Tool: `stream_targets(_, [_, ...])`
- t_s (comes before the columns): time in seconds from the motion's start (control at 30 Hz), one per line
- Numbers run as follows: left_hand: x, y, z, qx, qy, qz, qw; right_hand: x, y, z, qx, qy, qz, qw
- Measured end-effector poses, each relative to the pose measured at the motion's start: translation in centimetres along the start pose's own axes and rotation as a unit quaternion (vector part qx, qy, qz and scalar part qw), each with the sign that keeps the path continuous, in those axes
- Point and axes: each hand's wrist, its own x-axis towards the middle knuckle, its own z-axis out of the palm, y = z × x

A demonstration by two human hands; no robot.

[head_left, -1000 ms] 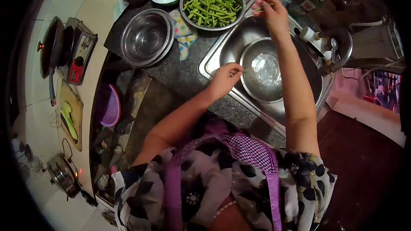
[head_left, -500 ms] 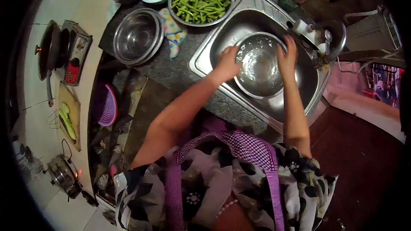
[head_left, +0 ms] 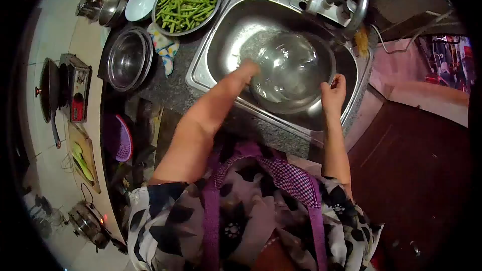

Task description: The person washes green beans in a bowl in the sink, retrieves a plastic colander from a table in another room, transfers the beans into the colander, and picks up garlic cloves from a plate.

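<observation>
In the sink [head_left: 224, 40] at the upper right of centre, I hold a metal bowl [head_left: 290, 105] of water [head_left: 282, 65] by its right rim, the thumb and fingers of my right hand [head_left: 333, 93] nearly closed on the edge. My left hand [head_left: 248, 71] blurs at its left rim; I cannot tell how far it is curled or whether it grips. Cut green beans [head_left: 185, 7] fill a second bowl [head_left: 216, 9], upper left.

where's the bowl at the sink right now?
Head view, upper right of centre: the bowl is over the basin of the sink, between the left hand and the right hand.
</observation>
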Motion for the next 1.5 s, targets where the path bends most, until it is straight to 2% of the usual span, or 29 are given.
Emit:
stream_targets(0.03, [-0.1,-0.2,0.9,0.011,-0.053,-0.001,0.999,-0.1,-1.4,-0.6,0.029,-0.022,0.020,0.999])
stream_targets(0.1, [-2.0,0.6,3.5,-0.173,-0.129,-0.033,0.976,-0.4,-3.8,-1.6,-0.053,-0.014,-0.066,0.996])
stream_targets(0.17, [-4.4,3.0,5.8,-0.176,-0.168,-0.036,0.969,-1.8,-7.9,-2.2,-0.134,-0.033,-0.138,0.981])
stream_targets(0.23, [-5.9,4.8,7.7,-0.183,-0.197,-0.034,0.963,-3.0,-11.3,-2.6,-0.236,-0.025,-0.260,0.936])
stream_targets(0.27, [-6.1,5.2,8.5,-0.193,-0.197,-0.018,0.961,-3.4,-12.4,-2.9,-0.285,-0.020,-0.319,0.904])
stream_targets(0.37, [-5.8,5.7,9.9,-0.215,-0.163,0.045,0.962,-4.0,-13.5,-3.7,-0.382,-0.103,-0.399,0.827])
stream_targets(0.5, [-5.6,6.0,7.8,-0.201,-0.109,0.150,0.962,-4.3,-10.7,-5.9,-0.334,-0.113,-0.474,0.807])
stream_targets(0.6, [-5.6,5.1,4.6,-0.157,-0.034,0.242,0.957,-3.6,-9.3,-7.0,-0.250,-0.148,-0.397,0.871])
stream_targets(0.67, [-5.0,3.4,2.0,-0.166,0.021,0.337,0.927,-1.8,-7.0,-7.0,-0.200,-0.170,-0.288,0.921])
stream_targets(0.7, [-7.2,4.2,0.0,-0.101,0.038,0.275,0.955,-0.7,-5.8,-6.9,-0.175,-0.178,-0.232,0.940])
stream_targets(0.73, [-7.8,4.3,-1.5,-0.058,0.066,0.309,0.947,0.2,-4.8,-6.8,-0.234,-0.201,-0.154,0.939])
stream_targets(0.77, [-6.1,3.0,-2.9,-0.029,0.095,0.318,0.943,1.1,-3.8,-6.6,-0.246,-0.183,-0.206,0.929])
stream_targets(0.8, [-6.9,3.1,-4.6,0.071,0.112,0.299,0.945,2.0,-2.8,-6.3,-0.256,-0.168,-0.258,0.916])
stream_targets(0.83, [-6.6,3.0,-5.4,0.069,0.114,0.265,0.955,2.9,-3.0,-5.8,-0.266,-0.152,-0.310,0.900])
stream_targets(0.9, [-4.8,2.9,-6.7,0.064,0.119,0.194,0.972,5.3,-5.9,-4.1,-0.120,-0.132,-0.263,0.948])
stream_targets(0.93, [-0.5,1.9,-7.5,0.065,0.116,0.149,0.980,6.5,-8.6,-3.2,-0.073,-0.155,-0.238,0.956])
stream_targets(0.97, [-1.1,2.3,-7.0,0.078,0.149,0.132,0.977,7.8,-10.3,-2.3,-0.027,-0.177,-0.212,0.961])
stream_targets(1.03, [-3.8,4.4,-4.9,0.103,0.215,0.097,0.966,12.5,-10.0,-1.2,-0.061,-0.233,-0.177,0.954])
stream_targets(1.1, [-6.3,5.5,-3.8,0.139,0.194,0.100,0.966,17.2,-8.7,-1.6,-0.145,-0.154,-0.121,0.970])
stream_targets(1.13, [-8.5,6.2,-3.2,0.132,0.173,0.107,0.970,16.4,-9.7,-2.0,-0.068,-0.118,-0.082,0.987])
stream_targets(1.17, [-9.6,6.4,-3.1,0.124,0.152,0.114,0.974,17.2,-8.3,-2.4,0.060,-0.144,-0.072,0.985])
stream_targets(1.2, [-7.4,5.1,-3.2,0.064,0.111,0.139,0.982,16.6,-8.2,-2.6,0.054,-0.140,-0.101,0.984])
stream_targets(1.23, [-5.7,4.2,-3.3,0.082,0.108,0.137,0.981,15.7,-8.2,-2.8,0.047,-0.136,-0.129,0.981])
stream_targets(1.33, [-4.8,4.0,-2.8,0.100,0.113,0.130,0.980,13.3,-7.8,-3.0,-0.156,-0.091,-0.246,0.952])
stream_targets(1.43, [-7.3,5.8,-2.4,0.109,0.109,0.114,0.982,14.4,-5.9,-4.0,-0.109,-0.115,-0.207,0.965])
stream_targets(1.47, [-8.7,6.6,-2.8,0.125,0.092,0.048,0.987,14.2,-5.1,-4.0,-0.091,-0.129,-0.190,0.969])
stream_targets(1.5, [-7.5,4.8,-2.8,0.035,0.086,0.105,0.990,13.2,-6.1,-4.0,-0.133,-0.148,-0.204,0.958])
